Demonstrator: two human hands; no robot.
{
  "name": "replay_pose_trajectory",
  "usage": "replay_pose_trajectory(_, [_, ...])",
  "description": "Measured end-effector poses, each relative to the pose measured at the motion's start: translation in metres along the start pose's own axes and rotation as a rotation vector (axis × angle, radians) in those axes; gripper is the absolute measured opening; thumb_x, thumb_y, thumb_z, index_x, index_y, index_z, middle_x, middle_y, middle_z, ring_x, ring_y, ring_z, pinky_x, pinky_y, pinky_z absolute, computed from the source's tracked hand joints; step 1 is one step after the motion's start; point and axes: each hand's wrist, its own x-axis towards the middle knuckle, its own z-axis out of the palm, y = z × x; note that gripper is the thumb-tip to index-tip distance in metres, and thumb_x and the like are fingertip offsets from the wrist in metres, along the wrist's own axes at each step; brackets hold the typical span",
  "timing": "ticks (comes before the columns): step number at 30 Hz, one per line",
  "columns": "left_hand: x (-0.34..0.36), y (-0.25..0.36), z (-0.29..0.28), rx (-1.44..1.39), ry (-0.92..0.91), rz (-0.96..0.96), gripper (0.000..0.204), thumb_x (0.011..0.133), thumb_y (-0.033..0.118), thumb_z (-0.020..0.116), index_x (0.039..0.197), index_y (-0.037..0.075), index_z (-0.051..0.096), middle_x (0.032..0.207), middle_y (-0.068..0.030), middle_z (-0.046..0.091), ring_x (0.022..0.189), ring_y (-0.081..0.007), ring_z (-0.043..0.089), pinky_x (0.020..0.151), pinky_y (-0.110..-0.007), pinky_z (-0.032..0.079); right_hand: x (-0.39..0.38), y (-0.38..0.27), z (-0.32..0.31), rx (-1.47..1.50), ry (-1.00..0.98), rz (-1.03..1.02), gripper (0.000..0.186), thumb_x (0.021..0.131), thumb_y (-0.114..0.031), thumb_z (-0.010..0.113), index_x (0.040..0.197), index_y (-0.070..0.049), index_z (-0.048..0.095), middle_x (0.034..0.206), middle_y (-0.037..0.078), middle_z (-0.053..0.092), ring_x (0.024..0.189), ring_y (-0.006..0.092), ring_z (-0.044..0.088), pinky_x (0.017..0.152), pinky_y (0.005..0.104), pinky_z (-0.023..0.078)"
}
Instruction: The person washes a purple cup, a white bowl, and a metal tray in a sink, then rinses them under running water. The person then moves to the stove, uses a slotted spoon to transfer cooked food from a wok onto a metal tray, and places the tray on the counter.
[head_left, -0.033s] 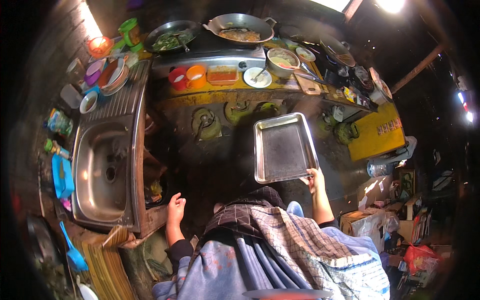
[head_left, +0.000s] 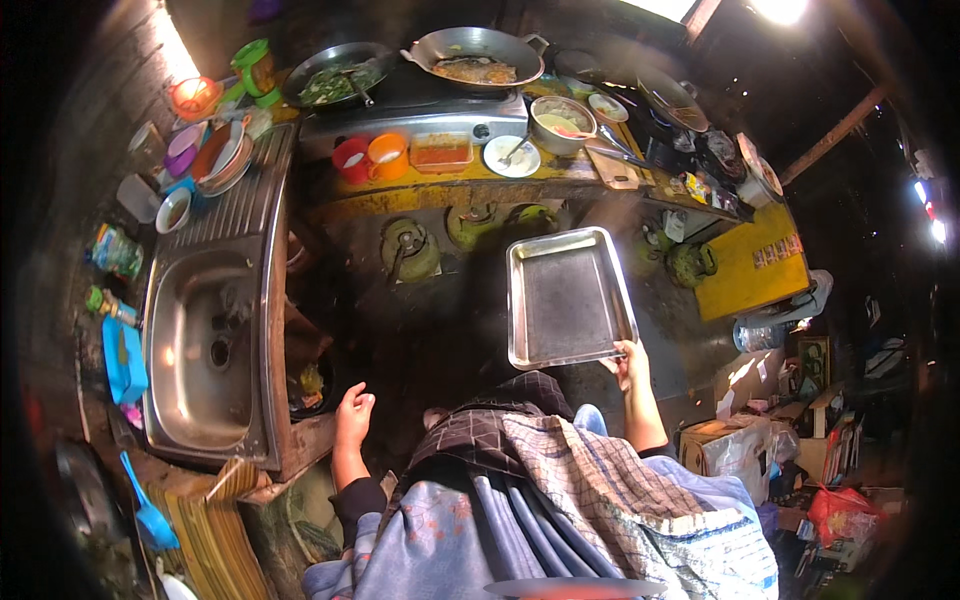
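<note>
A rectangular, empty steel tray (head_left: 569, 292) hangs in front of me, right of center, with my right hand (head_left: 628, 365) gripping its near right corner. Low on the left, my left hand (head_left: 354, 410) is open with loosely curled fingers and nothing in it, just right of the wooden edge beside the steel sink (head_left: 208, 400). A checked cloth (head_left: 640, 500) lies over my clothing at the lower right.
Ahead, a yellow counter (head_left: 410, 188) bears a stove with two pans (head_left: 473, 65), cups and bowls, with gas cylinders (head_left: 410, 250) underneath. Dishes crowd the drainboard (head_left: 245, 210). At right stand a low yellow table (head_left: 740, 280) and piled boxes (head_left: 705, 450).
</note>
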Motion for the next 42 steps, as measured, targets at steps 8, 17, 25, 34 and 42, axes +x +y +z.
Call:
replay_pose_trajectory(8, [0.047,0.087,0.147,-0.185,-0.549,-0.195,0.053,0.083,0.044,0.051,0.114,0.002,0.050,0.104,-0.0093,0.058,0.095,-0.0157,0.055,0.084,-0.032,0.041,0.036,-0.019,0.002,0.095,-0.035,0.151,0.010,0.074,-0.015,0.053,0.075,-0.005,0.055,0.058,0.004,0.053,0.046,0.0149,0.050,0.051,0.0313,0.052])
replay_pose_trajectory(17, [0.046,0.181,0.297,-0.795,-0.602,-0.101,0.062,0.073,0.008,0.050,0.130,-0.002,0.027,0.120,-0.0084,0.045,0.106,-0.0174,0.047,0.091,-0.028,0.035,0.123,-0.092,-0.013,0.112,-0.370,0.328,0.044,0.071,-0.006,0.058,0.113,-0.008,0.044,0.089,0.006,0.053,0.078,0.0172,0.056,0.067,0.0336,0.052])
replay_pose_trajectory(25, [0.053,0.243,0.366,-0.624,-0.478,-0.008,0.084,0.065,-0.002,0.053,0.138,0.006,0.010,0.132,-0.0067,0.033,0.111,-0.0179,0.043,0.091,-0.026,0.036,0.185,-0.134,-0.044,0.073,-0.495,0.369,0.053,0.073,-0.005,0.058,0.122,-0.006,0.038,0.109,0.009,0.049,0.100,0.0209,0.050,0.078,0.0363,0.046])
replay_pose_trajectory(34, [0.131,0.287,0.418,-0.637,-0.518,0.049,0.083,0.063,0.001,0.048,0.137,0.002,0.010,0.127,-0.0111,0.038,0.112,-0.0197,0.043,0.089,-0.027,0.038,0.362,-0.196,-0.076,-0.769,-0.432,0.092,0.057,0.081,-0.044,0.055,0.127,-0.015,0.039,0.119,0.004,0.047,0.103,0.0182,0.046,0.084,0.0363,0.040])
replay_pose_trajectory(42, [0.188,0.330,0.470,-0.734,-0.705,-0.169,0.080,0.063,0.008,0.049,0.135,-0.001,0.015,0.128,-0.0126,0.038,0.116,-0.0222,0.039,0.098,-0.029,0.029,0.508,-0.274,-0.026,-1.542,-0.364,-0.570,0.069,0.070,-0.027,0.063,0.131,-0.014,0.032,0.128,0.015,0.039,0.118,0.0332,0.035,0.098,0.0399,0.030])
